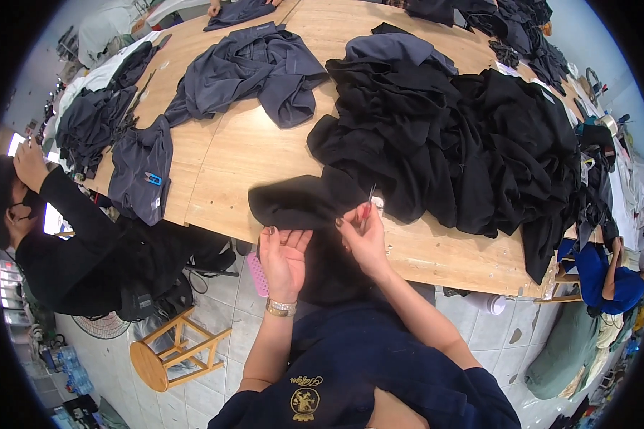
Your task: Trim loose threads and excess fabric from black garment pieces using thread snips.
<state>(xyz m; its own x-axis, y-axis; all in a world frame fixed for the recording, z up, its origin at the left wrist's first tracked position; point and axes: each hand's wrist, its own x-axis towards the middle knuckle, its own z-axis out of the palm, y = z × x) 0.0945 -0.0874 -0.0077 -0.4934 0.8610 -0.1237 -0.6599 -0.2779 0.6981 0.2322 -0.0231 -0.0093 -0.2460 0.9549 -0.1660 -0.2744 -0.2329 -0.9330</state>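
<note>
Navy-sleeved arms rise from the lower edge. Left hand (285, 252), palm up and fingers spread, touches a black fabric piece (300, 204) draped over the near edge of the pale wooden table (229, 161). Right hand (363, 232) pinches small thread snips (370, 196) just above that fabric. Behind it sits a big heap of black garments (472, 143); farther left, grey garments (254, 71). A round wooden stool (172, 350) stands on the floor at left.
</note>
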